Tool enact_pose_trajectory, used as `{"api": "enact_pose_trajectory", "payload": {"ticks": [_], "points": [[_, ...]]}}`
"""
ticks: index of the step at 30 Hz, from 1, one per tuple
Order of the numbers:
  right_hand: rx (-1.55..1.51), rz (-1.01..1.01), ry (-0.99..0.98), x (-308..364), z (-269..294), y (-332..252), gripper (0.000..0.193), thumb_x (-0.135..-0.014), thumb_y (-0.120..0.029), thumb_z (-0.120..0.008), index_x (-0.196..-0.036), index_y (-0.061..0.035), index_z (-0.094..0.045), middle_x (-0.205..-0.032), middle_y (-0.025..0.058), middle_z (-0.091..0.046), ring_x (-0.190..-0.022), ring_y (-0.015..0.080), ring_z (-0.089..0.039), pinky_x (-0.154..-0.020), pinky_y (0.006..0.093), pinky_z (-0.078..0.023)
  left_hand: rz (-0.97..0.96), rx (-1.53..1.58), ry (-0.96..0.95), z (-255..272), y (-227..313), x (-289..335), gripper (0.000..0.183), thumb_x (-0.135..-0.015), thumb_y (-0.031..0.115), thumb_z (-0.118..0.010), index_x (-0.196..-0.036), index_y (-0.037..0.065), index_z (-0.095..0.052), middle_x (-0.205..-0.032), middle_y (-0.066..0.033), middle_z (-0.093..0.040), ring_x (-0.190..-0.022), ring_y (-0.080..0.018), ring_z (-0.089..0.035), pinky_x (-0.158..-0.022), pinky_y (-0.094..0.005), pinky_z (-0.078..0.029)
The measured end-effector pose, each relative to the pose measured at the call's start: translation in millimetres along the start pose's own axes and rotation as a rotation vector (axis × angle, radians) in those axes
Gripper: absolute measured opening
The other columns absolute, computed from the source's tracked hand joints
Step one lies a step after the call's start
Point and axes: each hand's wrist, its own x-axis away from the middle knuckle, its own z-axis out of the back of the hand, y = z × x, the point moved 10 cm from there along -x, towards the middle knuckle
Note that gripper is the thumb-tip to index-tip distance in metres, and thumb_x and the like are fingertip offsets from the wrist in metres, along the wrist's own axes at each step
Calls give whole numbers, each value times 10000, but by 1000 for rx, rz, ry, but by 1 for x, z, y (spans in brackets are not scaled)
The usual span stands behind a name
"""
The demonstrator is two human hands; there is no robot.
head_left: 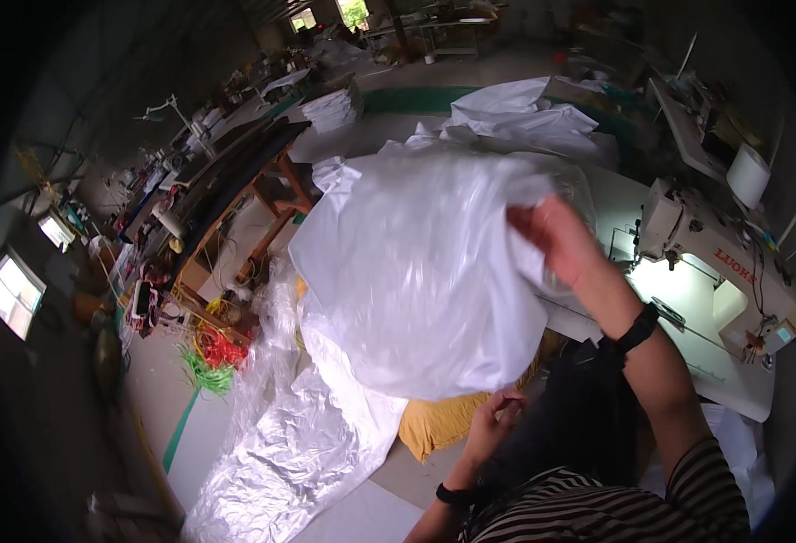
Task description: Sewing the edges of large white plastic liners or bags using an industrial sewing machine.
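Observation:
A large white plastic sheet [407, 262], glossy and partly blurred by motion, billows in front of me. My right hand [556, 240] is raised at its right side, with the fingers closed on the sheet's edge. Below the sheet's lower right edge is my left hand [496, 423], its fingers curled together; whether anything is in them is hidden. To the right stands a cream sewing machine [719, 249], its lamp lighting the white work table [715, 348]. Beneath the sheet shows a yellow cloth bundle [443, 423].
Crinkled clear film [289, 452] spreads over the floor at left. Nearby lie red strands [222, 347] and green strands [206, 373]. A dark-topped wooden table [235, 167] stands left. Behind are more white sheets [525, 118] and a folded stack [333, 109]. A thread cone [748, 176] stands at right.

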Motion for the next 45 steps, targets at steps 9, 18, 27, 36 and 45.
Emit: {"api": "enact_pose_trajectory", "payload": {"ticks": [9,18,27,36,45], "points": [[124,741,478,55,0,-229,485,-1039,-259,-307,-1429,5,-423,-1445,132,-481,-1335,256,-457,-1159,385,-320,436,492,324,74,-199,-18,409,-1012,300,-493,-1344,79,-402,-1359,-122,-532,-1198,-264,-572,-965,-419,-472],[514,867,706,132,143,-336,468,-1036,-256,-312,-1402,9,-434,-1377,137,-514,-1280,246,-474,-1109,386,-324,435,1482,539,95,-252,-87,735,-996,563,-389,-1543,154,-117,-1546,-149,-288,-1403,-320,-353,-1107,-610,-321],[653,769,1034,234,276,-372,416,-1023,-216,-357,-1359,0,-474,-1299,128,-549,-1197,238,-510,-1037,376,-366,223,1637,613,98,-214,-201,484,-1000,377,-430,-1379,80,-474,-1282,-184,-583,-1165,-327,-569,-1032,-497,-453],[914,819,917,241,172,-365,366,-1010,-176,-401,-1316,-9,-515,-1221,118,-585,-1113,230,-546,-964,366,-407,248,1409,597,172,-197,-189,463,-987,326,-441,-1367,66,-481,-1246,-183,-599,-1122,-325,-585,-1006,-483,-467],[928,269,297,193,45,-95,319,-997,-136,-446,-1273,-18,-555,-1143,109,-620,-1029,221,-583,-892,355,-449,380,657,523,277,-126,-26,444,-973,275,-452,-1356,52,-489,-1210,-183,-616,-1078,-323,-601,-980,-470,-481]]}}
